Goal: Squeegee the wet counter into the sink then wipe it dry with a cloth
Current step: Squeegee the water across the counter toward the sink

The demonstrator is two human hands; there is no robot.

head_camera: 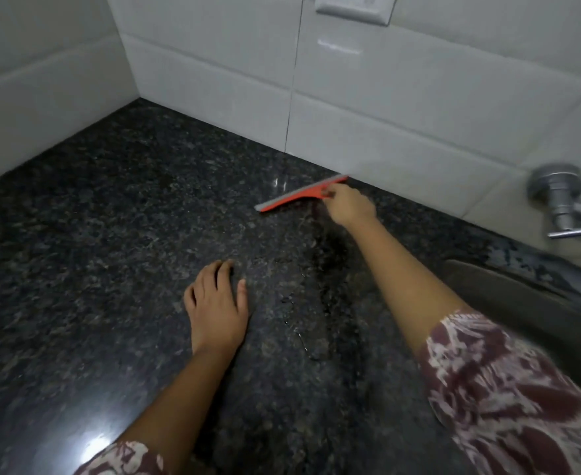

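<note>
White glossy tiles cover the wall (385,97) behind a dark speckled stone table (93,269), and a socket plate (354,10) sits high on the tiles, well above the right hand (349,205). That hand is reached far forward, the arm nearly straight, the forearm bare below a patterned maroon and white sleeve (522,389). Its fingers are curled round the short handle of a red squeegee (295,197). The squeegee's grey blade edge lies on the table at the foot of the wall, running leftward and a little nearer from the hand. Whether its far end touches the tiles I cannot tell. From under the right hand and wrist a darker wet streak (330,262) runs along the table towards the person, with small beads of water beside it. The left hand (217,303) rests palm down on the table, nearer than the right hand and to its left. Its fingers are loosely spread and bent a little at the tips, the thumb out to the side, holding nothing. Its forearm comes up from the lower edge of the view. To the right of the right arm lies the sink (522,303), its dark basin partly hidden by the sleeve, and above it a metal tap (556,197) stands out from the wall
</note>
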